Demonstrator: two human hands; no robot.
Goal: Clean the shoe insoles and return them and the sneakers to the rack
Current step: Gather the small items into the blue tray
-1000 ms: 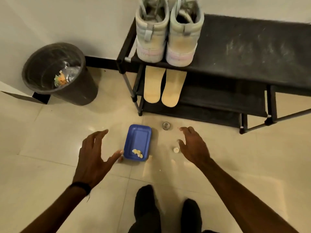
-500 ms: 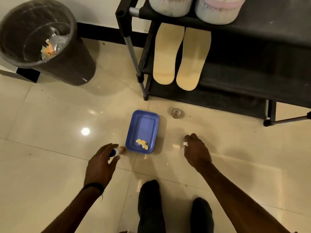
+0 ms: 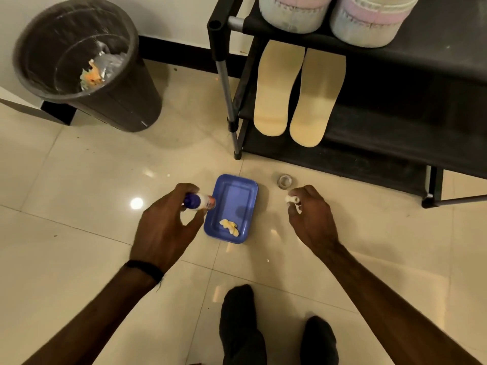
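Left hand (image 3: 168,225) now lifted off floor gripping small bottle (image 3: 199,202), right hand (image 3: 311,214) raised pinching white cap (image 3: 292,199)

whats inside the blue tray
The blue tray holds only a small crumpled yellowish scrap near its front end. Nothing covers the tray, so its whole floor shows.
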